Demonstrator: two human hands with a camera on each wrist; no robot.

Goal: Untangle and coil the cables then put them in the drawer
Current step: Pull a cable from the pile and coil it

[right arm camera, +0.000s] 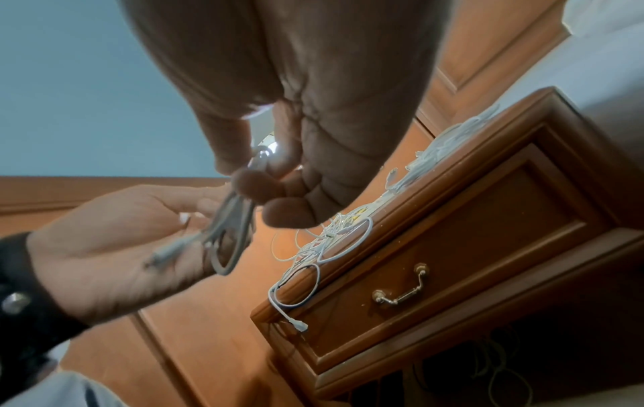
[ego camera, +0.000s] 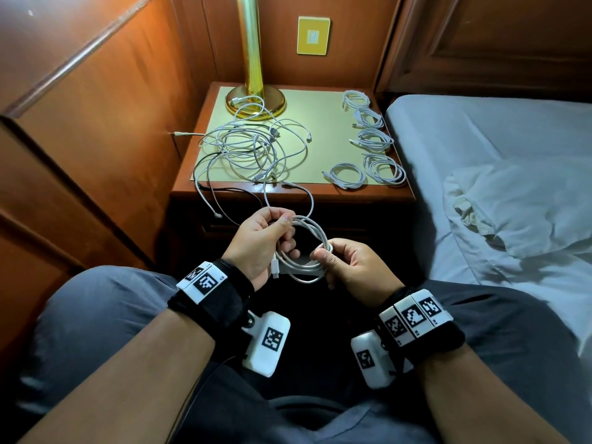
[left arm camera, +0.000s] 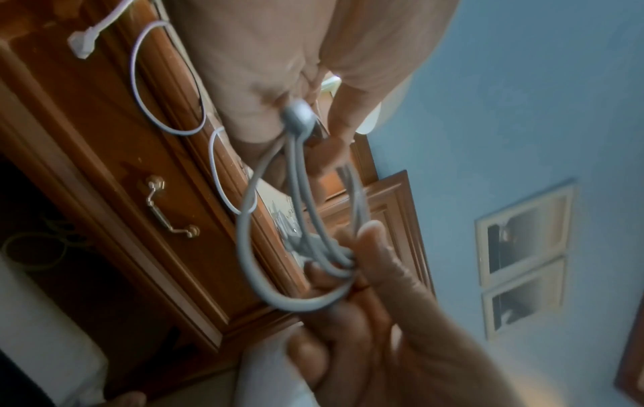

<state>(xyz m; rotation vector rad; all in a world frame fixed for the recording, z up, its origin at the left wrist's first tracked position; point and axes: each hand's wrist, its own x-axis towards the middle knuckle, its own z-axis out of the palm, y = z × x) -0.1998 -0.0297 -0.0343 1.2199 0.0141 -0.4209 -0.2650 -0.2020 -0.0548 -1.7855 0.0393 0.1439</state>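
Note:
I hold a partly coiled white cable [ego camera: 304, 245] in front of the nightstand, above my lap. My left hand [ego camera: 262, 241] grips the coil's top left between thumb and fingers; a plug end hangs below its palm. My right hand [ego camera: 346, 267] pinches the coil's right side. The cable's free length runs up to a tangled pile of white cables [ego camera: 253, 145] on the nightstand top [ego camera: 320, 123]. Several finished coils [ego camera: 371, 139] lie along its right edge. The drawer [right arm camera: 453, 253], with a brass handle [right arm camera: 400, 294], is shut.
A brass lamp base [ego camera: 254, 97] stands at the back of the nightstand, touching the tangle. A bed with a white sheet and pillow [ego camera: 512, 203] lies to the right. Wood panelling closes the left side. Loose cable ends [ego camera: 217, 215] hang over the nightstand's front edge.

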